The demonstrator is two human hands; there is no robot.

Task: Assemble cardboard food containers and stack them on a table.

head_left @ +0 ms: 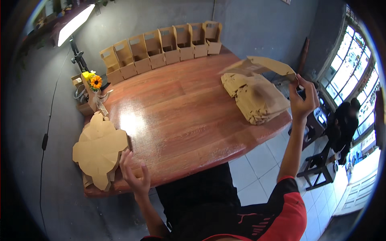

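Note:
My right hand (304,97) is raised at the right side of the table, thumb and fingers pinching the edge of a flat cardboard blank (271,63). The blank bends as it hangs over a stack of folded brown cardboard pieces (261,96). At the lower left, my left hand (136,176) has its fingers spread and holds nothing. It is nearest to a pile of die-cut cardboard blanks (99,146) with rounded, petal-like flaps, lying at the table's left end. Whether the left fingertips touch that pile I cannot tell.
Several folded cardboard carriers (163,47) line the far edge of the reddish wooden table (173,116). Artificial flowers (95,82) and a lamp (76,25) stand at the left. Beyond the table's right are a person in dark clothes (343,124), a dark chair (317,170) and a barred window (348,66).

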